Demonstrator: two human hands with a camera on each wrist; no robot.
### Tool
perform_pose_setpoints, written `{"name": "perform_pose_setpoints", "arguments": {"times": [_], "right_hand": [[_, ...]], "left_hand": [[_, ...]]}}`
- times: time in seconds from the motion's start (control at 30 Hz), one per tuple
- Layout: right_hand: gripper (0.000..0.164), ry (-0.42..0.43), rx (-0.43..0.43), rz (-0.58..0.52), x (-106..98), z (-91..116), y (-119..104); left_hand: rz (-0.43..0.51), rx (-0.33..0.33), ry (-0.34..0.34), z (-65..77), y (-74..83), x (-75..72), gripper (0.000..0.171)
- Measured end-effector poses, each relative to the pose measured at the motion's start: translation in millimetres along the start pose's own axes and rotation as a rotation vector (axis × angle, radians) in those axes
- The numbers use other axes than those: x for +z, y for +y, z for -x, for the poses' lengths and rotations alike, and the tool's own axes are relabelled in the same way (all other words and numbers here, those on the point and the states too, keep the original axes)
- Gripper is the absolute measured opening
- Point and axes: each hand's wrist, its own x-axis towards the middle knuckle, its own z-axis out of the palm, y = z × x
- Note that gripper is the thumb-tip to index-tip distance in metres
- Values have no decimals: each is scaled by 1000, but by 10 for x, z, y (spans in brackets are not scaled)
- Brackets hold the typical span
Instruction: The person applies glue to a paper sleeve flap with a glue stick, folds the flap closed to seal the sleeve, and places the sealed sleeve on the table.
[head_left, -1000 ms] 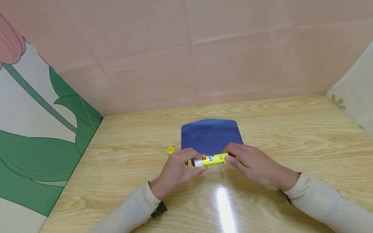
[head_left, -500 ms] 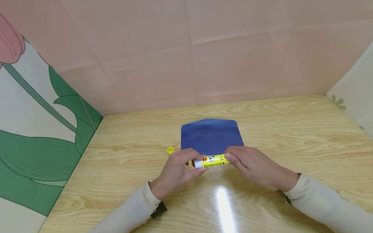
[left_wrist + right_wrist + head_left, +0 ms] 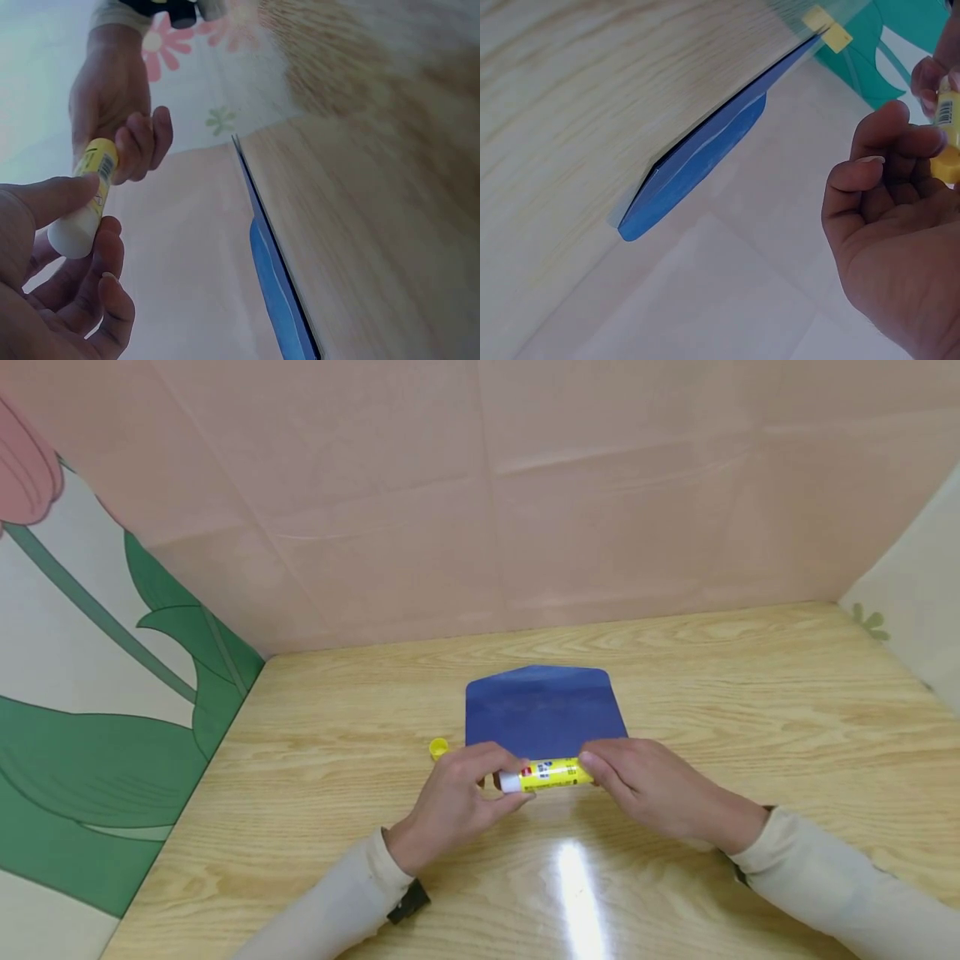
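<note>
Both hands hold a yellow glue stick (image 3: 553,774) level above the table, in front of a blue envelope (image 3: 543,710). The left hand (image 3: 465,789) pinches its white end between thumb and fingers. At the other end, the right hand (image 3: 660,785) grips the yellow base with thumb and curled fingers. In the left wrist view the white end of the glue stick (image 3: 73,234) faces the camera. The right wrist view shows the yellow base of the glue stick (image 3: 946,163) by the right fingertips. The envelope lies on the table with its flap opened away from the person.
A yellow cap (image 3: 438,747) stands on the wooden table (image 3: 337,718), left of the envelope and just beyond the left hand. A pink covered wall (image 3: 480,510) rises behind the table. Side panels with plant pictures border it at left and right.
The right hand's fingers have shifted and closed further over the yellow base of the glue stick. The left hand, envelope and cap have stayed in place.
</note>
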Motion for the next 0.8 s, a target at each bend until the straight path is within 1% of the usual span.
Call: {"name": "perform_pose_setpoints", "arguments": {"times": [0.17,0.3,0.43,0.6,0.8], "right_hand": [[31,-9,34,-50,-13,-2,-4],[30,-12,50,-85,-20,-10,-2],[24,-2,45,-110,-27,-9,5],[15,0,80,-139,-40,7,1],[11,4,99,-140,-48,15,-3]], "left_hand": [[2,-20,3,3,-1,0,22],[21,-50,10,9,-8,2,24],[26,-71,11,13,-10,-1,25],[25,-100,12,6,-8,-5,25],[29,-133,-2,4,-2,-17,25]]}}
